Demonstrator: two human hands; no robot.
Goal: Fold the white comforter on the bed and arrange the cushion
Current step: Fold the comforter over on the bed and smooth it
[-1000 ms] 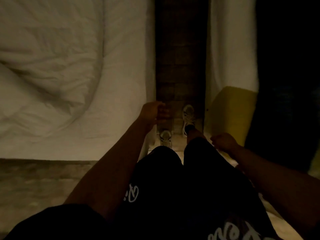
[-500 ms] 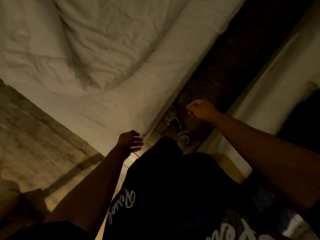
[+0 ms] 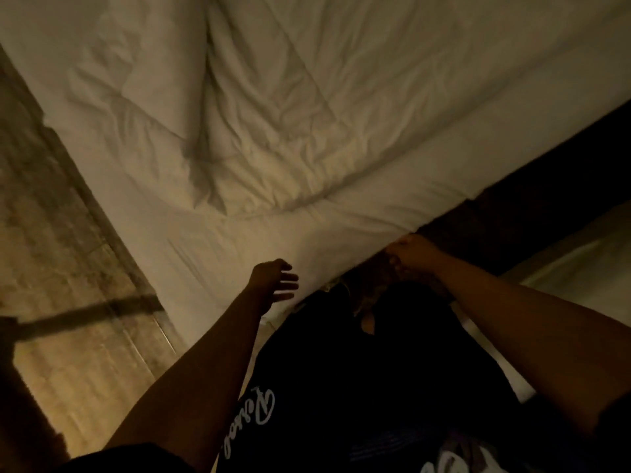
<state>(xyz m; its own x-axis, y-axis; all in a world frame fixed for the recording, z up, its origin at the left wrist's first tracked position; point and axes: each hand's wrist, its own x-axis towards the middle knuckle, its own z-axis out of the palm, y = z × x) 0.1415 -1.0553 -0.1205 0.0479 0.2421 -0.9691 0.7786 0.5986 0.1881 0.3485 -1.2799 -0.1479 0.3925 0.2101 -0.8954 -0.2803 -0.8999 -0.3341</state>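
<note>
White rumpled fabric comforter (image 3: 273, 138) spread over bed. Left hand (image 3: 273, 279) beside its near edge, fingers (image 3: 288, 277) spread, empty. Right hand (image 3: 411, 250) at same edge, fingers curled; grip unclear.

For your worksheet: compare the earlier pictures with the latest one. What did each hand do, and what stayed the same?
The person turned from the aisle toward the bed. The left hand, earlier a fist, opened and reached to the white comforter near its edge. The right hand swung across and, curled, now meets the comforter's edge; a grip cannot be confirmed. The comforter stayed rumpled and unfolded.
</note>
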